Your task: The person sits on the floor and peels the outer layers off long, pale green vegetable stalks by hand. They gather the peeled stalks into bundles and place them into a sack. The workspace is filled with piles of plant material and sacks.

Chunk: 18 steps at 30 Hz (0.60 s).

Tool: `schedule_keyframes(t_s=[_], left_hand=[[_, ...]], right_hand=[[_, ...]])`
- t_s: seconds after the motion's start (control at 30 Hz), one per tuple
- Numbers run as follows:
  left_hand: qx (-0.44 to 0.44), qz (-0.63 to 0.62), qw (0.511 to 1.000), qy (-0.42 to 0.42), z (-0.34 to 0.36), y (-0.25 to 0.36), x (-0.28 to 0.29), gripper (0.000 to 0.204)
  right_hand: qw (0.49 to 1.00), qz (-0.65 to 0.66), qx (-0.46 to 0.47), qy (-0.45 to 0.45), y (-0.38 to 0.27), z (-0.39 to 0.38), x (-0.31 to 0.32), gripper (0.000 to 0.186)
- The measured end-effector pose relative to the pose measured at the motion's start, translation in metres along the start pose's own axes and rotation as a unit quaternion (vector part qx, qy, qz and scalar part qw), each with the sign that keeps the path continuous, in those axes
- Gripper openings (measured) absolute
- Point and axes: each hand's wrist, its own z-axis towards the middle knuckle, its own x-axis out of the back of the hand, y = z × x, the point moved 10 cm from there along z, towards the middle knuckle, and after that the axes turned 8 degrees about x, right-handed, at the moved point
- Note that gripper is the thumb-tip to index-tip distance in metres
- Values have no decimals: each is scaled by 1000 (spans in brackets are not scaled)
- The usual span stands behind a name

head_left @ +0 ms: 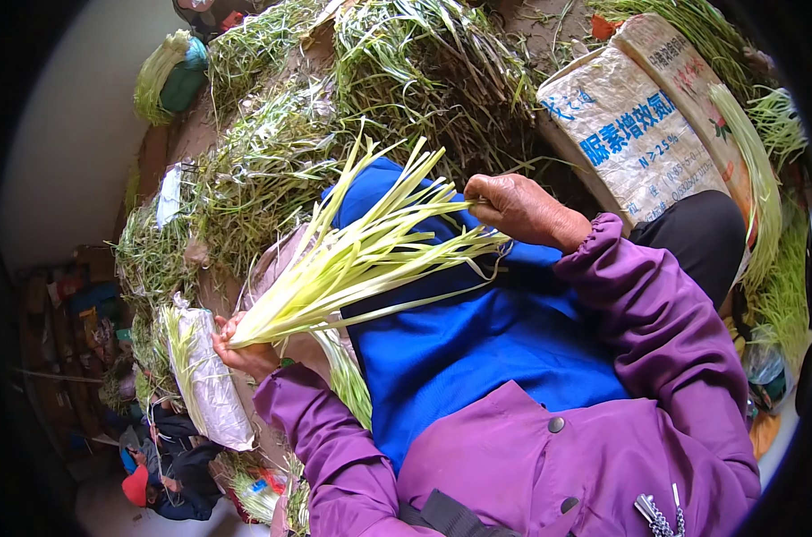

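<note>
- Purple jacket [482, 456], nearest, bordered the blue apron [477, 345].
- Over the apron's left edge spread a pale leaf bunch [334, 268]: left grip [245, 349] clasped its base, right grip [527, 210] pinched tips.
- Sorting seemed underway; next probably called for teasing tips free.

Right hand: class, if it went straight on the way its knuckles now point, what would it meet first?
Most likely the pale green bunch, whose splayed leaves spread just left of the right hand; exact depth is hard to judge from this one view.
</note>
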Motion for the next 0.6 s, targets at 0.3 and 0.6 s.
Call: schedule_keyframes(t_s=[0.3, 0.6], left_hand=[[41, -29, 998, -36, 2, -2, 1, 32], [-13, 42, 999, 15, -7, -11, -31, 29]], right_hand=[[971, -231, 53, -29, -16, 1, 3, 21], [926, -368, 23, -76, 10, 24, -20, 14]])
